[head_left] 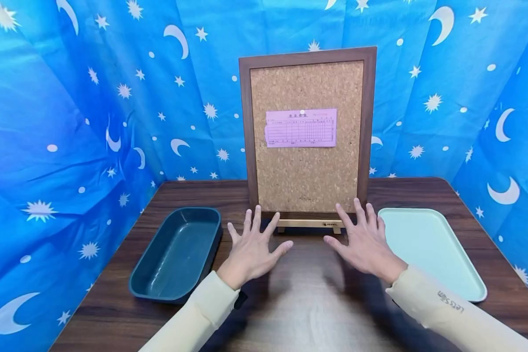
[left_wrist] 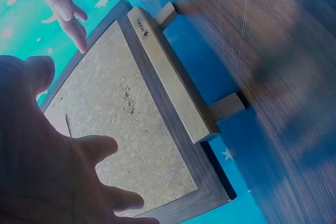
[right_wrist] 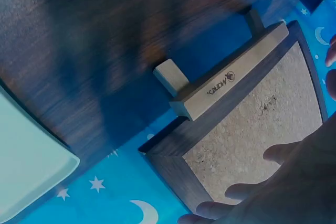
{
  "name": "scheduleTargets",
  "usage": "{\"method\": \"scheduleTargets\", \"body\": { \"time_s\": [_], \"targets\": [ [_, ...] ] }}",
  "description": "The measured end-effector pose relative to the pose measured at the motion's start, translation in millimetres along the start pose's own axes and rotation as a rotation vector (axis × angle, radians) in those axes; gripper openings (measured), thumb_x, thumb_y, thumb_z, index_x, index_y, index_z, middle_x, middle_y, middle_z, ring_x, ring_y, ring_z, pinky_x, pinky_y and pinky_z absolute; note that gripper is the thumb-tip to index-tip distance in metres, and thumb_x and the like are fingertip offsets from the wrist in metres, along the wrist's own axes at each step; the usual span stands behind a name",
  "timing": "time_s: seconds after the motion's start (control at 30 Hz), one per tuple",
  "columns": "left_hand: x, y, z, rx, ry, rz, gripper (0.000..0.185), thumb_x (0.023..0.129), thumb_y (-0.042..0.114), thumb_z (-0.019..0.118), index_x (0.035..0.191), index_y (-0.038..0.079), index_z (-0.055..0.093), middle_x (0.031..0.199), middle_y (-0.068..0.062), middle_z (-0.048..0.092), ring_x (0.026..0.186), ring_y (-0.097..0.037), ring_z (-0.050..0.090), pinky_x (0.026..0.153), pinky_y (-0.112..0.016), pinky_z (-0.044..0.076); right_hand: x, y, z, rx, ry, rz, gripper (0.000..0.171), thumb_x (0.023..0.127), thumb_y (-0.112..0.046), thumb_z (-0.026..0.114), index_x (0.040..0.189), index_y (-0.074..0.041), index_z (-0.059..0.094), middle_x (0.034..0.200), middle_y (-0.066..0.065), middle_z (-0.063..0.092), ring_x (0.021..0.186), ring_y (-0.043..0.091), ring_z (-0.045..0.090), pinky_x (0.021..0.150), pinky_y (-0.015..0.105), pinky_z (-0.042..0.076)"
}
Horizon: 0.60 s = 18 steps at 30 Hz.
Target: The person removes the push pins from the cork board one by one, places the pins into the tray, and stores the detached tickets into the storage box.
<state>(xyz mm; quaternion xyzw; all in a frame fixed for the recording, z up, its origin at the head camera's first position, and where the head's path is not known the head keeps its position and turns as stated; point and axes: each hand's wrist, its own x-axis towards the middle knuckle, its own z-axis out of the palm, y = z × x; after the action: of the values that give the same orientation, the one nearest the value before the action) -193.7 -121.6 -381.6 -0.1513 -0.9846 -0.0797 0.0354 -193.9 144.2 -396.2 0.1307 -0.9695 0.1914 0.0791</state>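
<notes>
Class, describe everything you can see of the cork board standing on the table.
The cork board is a tall rectangle of speckled tan cork in a dark brown wooden frame. It stands upright, propped on a pale wooden stand at the back middle of the table. A pink printed slip is pinned near its top by a white pin. Neither hand appears to touch it.

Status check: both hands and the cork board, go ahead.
Left hand and right hand open, fingers spread, holding nothing. Cork board upright on its wooden stand, pink slip pinned. Nothing between hands and board.
</notes>
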Motion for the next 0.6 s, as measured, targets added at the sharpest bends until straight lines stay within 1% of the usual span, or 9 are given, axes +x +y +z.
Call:
{"method": "scheduleTargets", "body": {
  "time_s": [0.17, 0.3, 0.37, 0.43, 0.53, 0.6],
  "targets": [
    [0.2, -1.6, -1.2, 0.002, 0.01, 0.003, 0.079, 0.086, 0.074, 0.032, 0.15, 0.028, 0.024, 0.155, -0.02, 0.007, 0.14, -0.039, -0.001, 0.096, -0.073, 0.0, 2.8, 0.3, -1.8, -0.008, 0.019, -0.013, 0.083, 0.089, -0.064, 0.045, 0.15, -0.014, 0.024, 0.152, 0.026, 0.005, 0.136, 0.049, -0.002, 0.101, 0.066, 0.003],
    [0.8, -2.2, -4.0, 0.007, 0.0, 0.002, 0.08, 0.086, 0.075, 0.03, 0.151, 0.028, 0.023, 0.155, -0.02, 0.006, 0.14, -0.038, -0.001, 0.097, -0.073, 0.0, 5.9, -0.3, -5.1, -0.017, 0.021, -0.013, 0.082, 0.089, -0.061, 0.048, 0.15, -0.012, 0.024, 0.152, 0.026, 0.005, 0.136, 0.049, -0.001, 0.1, 0.066, 0.004],
    [2.1, -2.5, -6.6, 0.0, 0.008, 0.002, 0.08, 0.086, 0.075, 0.029, 0.15, 0.028, 0.023, 0.155, -0.02, 0.007, 0.14, -0.038, -0.001, 0.097, -0.072, 0.0, 8.3, -1.2, -7.5, -0.019, 0.021, -0.016, 0.081, 0.09, -0.06, 0.049, 0.15, -0.012, 0.023, 0.152, 0.025, 0.006, 0.136, 0.049, 0.0, 0.1, 0.066, 0.005],
    [5.0, -3.2, -9.9, -0.014, 0.032, 0.007, 0.078, 0.087, 0.074, 0.03, 0.15, 0.027, 0.026, 0.154, -0.02, 0.01, 0.14, -0.039, 0.001, 0.097, -0.072, 0.001, 11.6, -2.4, -10.6, -0.016, 0.019, -0.021, 0.081, 0.09, -0.059, 0.05, 0.15, -0.012, 0.024, 0.152, 0.025, 0.006, 0.136, 0.049, 0.001, 0.1, 0.066, 0.006],
    [11.7, -5.3, -15.5, -0.019, 0.076, 0.018, 0.073, 0.09, 0.068, 0.033, 0.149, 0.025, 0.029, 0.152, -0.021, 0.019, 0.139, -0.042, 0.009, 0.098, -0.071, 0.007, 19.0, -4.4, -15.3, -0.004, 0.02, -0.036, 0.077, 0.09, -0.052, 0.055, 0.149, -0.01, 0.027, 0.152, 0.025, 0.008, 0.136, 0.049, 0.003, 0.1, 0.066, 0.01],
    [16.9, -7.2, -20.4, -0.016, 0.102, 0.025, 0.068, 0.093, 0.063, 0.036, 0.148, 0.022, 0.033, 0.148, -0.021, 0.028, 0.136, -0.043, 0.018, 0.098, -0.068, 0.015, 25.1, -5.9, -18.6, 0.016, 0.024, -0.054, 0.073, 0.089, -0.044, 0.06, 0.145, -0.007, 0.032, 0.15, 0.027, 0.01, 0.135, 0.049, 0.007, 0.099, 0.067, 0.014]
  ]
}}
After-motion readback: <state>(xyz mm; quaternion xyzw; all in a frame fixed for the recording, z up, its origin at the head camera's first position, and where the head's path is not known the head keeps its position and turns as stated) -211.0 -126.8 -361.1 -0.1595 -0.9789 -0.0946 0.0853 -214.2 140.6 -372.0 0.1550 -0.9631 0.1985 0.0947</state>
